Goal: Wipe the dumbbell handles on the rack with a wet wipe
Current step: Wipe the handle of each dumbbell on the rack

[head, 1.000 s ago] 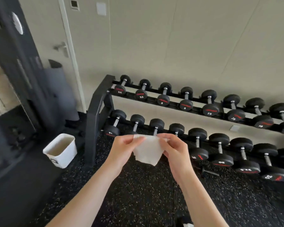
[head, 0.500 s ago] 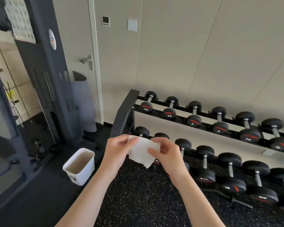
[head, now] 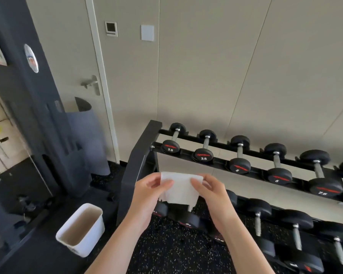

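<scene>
A white wet wipe (head: 181,189) is stretched between my two hands at chest height. My left hand (head: 149,196) pinches its left edge and my right hand (head: 212,196) pinches its right edge. Behind them stands a black two-tier dumbbell rack (head: 141,161). On its upper tier lie black dumbbells with metal handles: the leftmost 2.5 dumbbell (head: 174,140), a second 2.5 dumbbell (head: 206,147), then heavier ones to the right. The lower tier's dumbbells (head: 261,216) run to the right; my hands and the wipe hide its left end.
A white waste bin (head: 81,231) stands on the floor to the left of the rack. A dark machine frame (head: 28,107) fills the left side, with a grey rolled mat (head: 87,135) against a door (head: 67,56). The floor is black speckled rubber (head: 176,252).
The view has swung left and closer to the rack's left end. My hands have spread the wipe out wider between them.
</scene>
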`<state>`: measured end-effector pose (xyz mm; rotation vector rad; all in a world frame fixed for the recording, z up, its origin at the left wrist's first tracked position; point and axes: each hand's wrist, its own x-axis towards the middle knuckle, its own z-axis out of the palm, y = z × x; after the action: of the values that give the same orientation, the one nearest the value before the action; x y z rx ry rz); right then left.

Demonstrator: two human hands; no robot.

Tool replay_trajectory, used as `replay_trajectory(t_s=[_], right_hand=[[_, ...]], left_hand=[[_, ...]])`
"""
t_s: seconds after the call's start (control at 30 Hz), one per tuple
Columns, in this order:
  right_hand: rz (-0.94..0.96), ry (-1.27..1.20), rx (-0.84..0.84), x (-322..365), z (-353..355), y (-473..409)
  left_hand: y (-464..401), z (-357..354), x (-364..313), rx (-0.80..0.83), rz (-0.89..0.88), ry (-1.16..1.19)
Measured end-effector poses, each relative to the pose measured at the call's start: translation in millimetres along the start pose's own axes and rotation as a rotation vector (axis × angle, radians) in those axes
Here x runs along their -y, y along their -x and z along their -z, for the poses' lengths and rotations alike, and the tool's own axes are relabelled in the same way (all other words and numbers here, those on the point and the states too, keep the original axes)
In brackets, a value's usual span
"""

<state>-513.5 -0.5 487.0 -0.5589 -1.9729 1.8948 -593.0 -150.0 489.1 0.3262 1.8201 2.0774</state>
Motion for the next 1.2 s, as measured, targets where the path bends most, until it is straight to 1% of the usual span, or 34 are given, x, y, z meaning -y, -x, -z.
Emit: replay_trajectory(t_s=[0.13,0.3,0.4,0.53,0.67,0.8,0.93,1.0,1.07,1.2], right_hand=[[-0.012,-0.093,0.005,-1,20,-49],[-0.008,-0.160,-0.044,-7,28,-102],[-0.030,-0.196,-0.022,-14,24,-134],[-0.100,-0.316,0.030,-28,10,-178],[-0.153,-0.397,-0.029,-47,-11,-237],[-0.199,-0.431,-0.150,-57,-37,-304],[-0.258,-0.388,-0.303,-71,-57,-362],[-0.284,-0.341,-0.370,-81,-58,-385],[-0.304,-0.276,-0.448,-91,-55,-404],[-0.306,-0.089,-0.615,-113,-44,-445]], left_hand=[[-48,-33,2,-0.017,0.001,0.013],[-102,-48,4,-0.111,0.035,0.023],[-133,-48,9,-0.119,0.044,0.030],[-182,-45,23,-0.112,0.078,0.041],[-250,-33,40,-0.088,0.121,0.059],[-331,-18,53,-0.024,0.182,0.054],[-406,-5,78,0.010,0.211,-0.086],[-438,0,95,0.023,0.210,-0.208],[-465,3,111,0.043,0.174,-0.386],[-514,3,148,0.129,0.060,-0.635]])
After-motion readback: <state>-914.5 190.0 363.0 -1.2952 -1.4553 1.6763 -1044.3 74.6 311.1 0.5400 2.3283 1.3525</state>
